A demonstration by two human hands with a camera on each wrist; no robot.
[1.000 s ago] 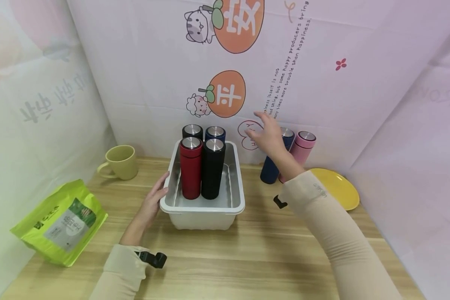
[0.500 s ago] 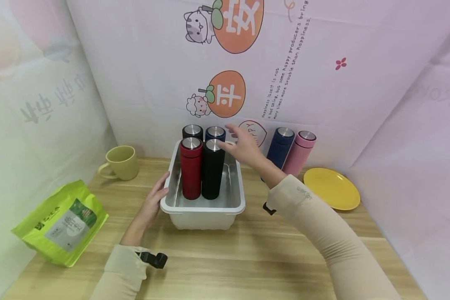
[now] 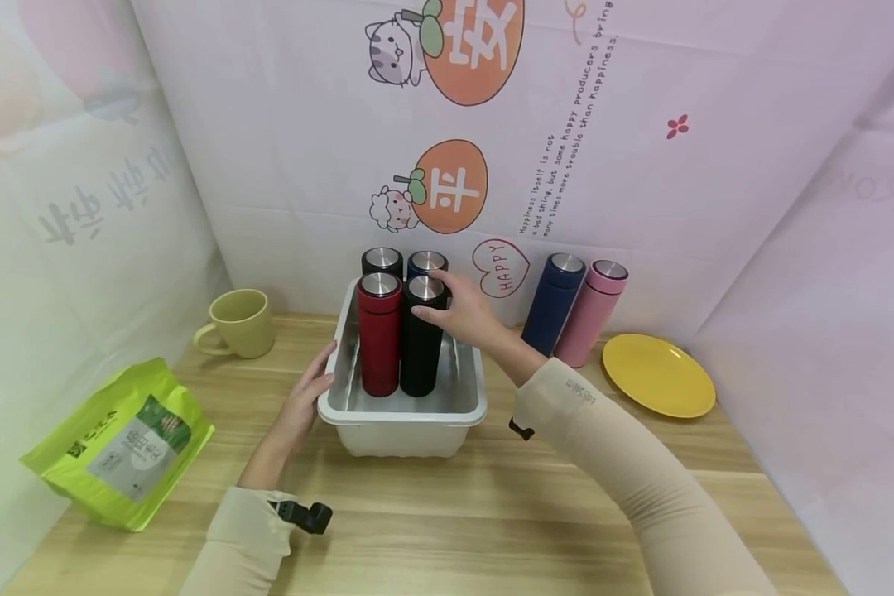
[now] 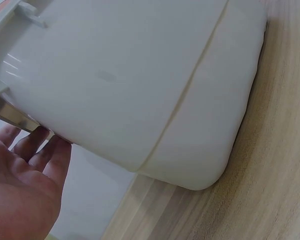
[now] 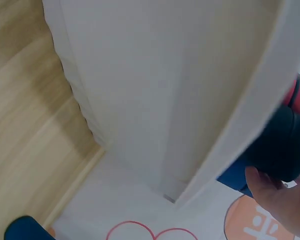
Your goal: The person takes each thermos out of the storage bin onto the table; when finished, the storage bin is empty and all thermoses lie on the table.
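A white-grey plastic tub (image 3: pixel 404 439) stands on the table, holding upright thermos flasks. At its front are a red thermos (image 3: pixel 380 348) and a black thermos (image 3: pixel 420 356); behind them stand another black thermos (image 3: pixel 382 261) and a blue thermos (image 3: pixel 427 262). My right hand (image 3: pixel 471 311) grips the top of the front black thermos, thumb on the near side and fingers behind the lid. The right wrist view shows the thumb against this dark flask (image 5: pixel 280 142). My left hand (image 3: pixel 300 407) touches the tub's left side with its fingers extended, under the rim in the left wrist view.
Right of the tub, a navy thermos (image 3: pixel 553 302) and a pink thermos (image 3: pixel 593 314) lean against the back wall. A yellow plate (image 3: pixel 659 377) lies beside them. On the left are a yellow-green mug (image 3: pixel 244 324) and a bright green pouch (image 3: pixel 119 447).
My right hand has moved left from in front of the leaning navy thermos to the front black thermos and closed round its top. My left hand stays at the tub.
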